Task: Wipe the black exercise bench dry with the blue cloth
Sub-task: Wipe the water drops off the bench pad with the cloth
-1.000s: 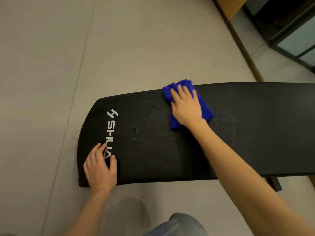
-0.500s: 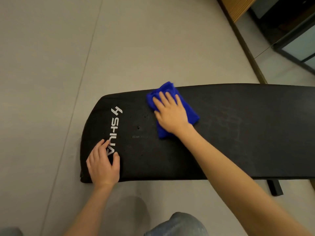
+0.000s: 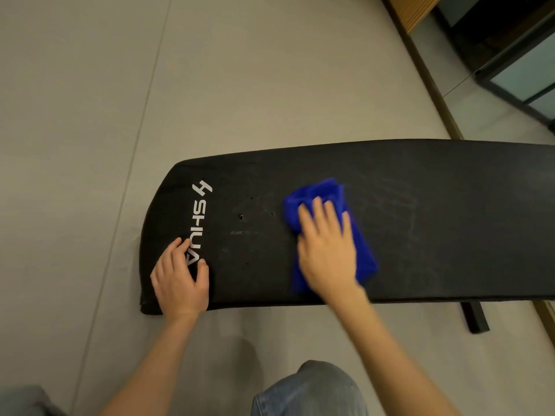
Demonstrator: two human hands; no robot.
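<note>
A blue denim knee (image 3: 309,388) sits nearest, grey floor (image 3: 210,85) all around. The long black padded exercise bench (image 3: 450,220) runs off to the right. The left hand (image 3: 180,280) still rests flat at its near left corner, fingers loosely spread, gripping nothing. The folded blue cloth (image 3: 322,190) lies mid-bench under the right hand (image 3: 327,256), palm down, fingers straight, pressing. Both have slid from the far edge towards the near edge; bare pad lies open to the right.
</note>
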